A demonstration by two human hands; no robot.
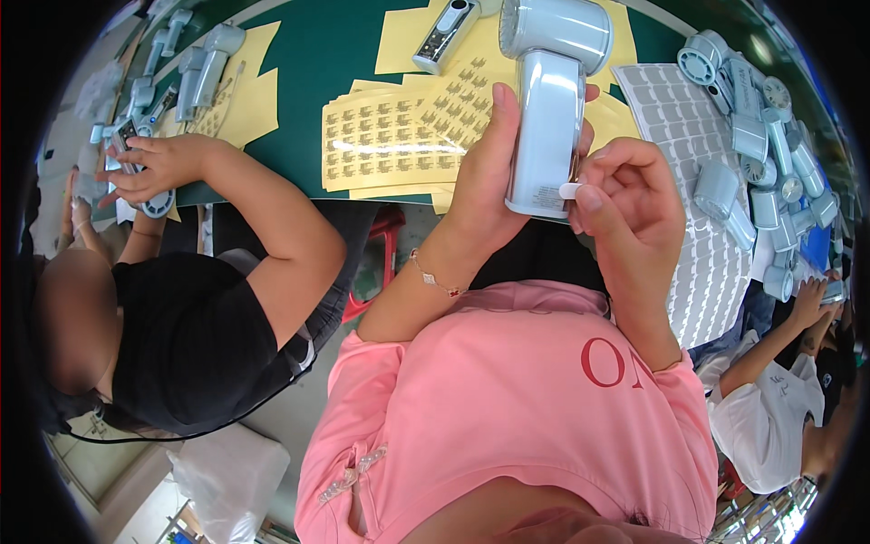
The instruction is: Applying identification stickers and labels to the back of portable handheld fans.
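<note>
A light blue handheld fan [547, 127] stands nearly upright in my left hand [489, 172], its round head at the top. My left thumb lies along one side, and the fingertips show on the other. At the lower right edge of the handle, my right hand [634, 195] pinches a small white sticker [569, 190] between thumb and forefinger. The sticker meets or overlaps the handle there; I cannot tell if it is stuck on. Small print shows on the handle near it. Beneath my hands lie yellow sticker sheets [376, 140] with rows of small dark marks.
On the green table [304, 109], another fan [446, 36] lies at the back. A grey label sheet [702, 245] is at my right, beside a pile of light blue fans [770, 136]. A co-worker in black [195, 344] handles a fan at left; another in white [770, 408] is at far right.
</note>
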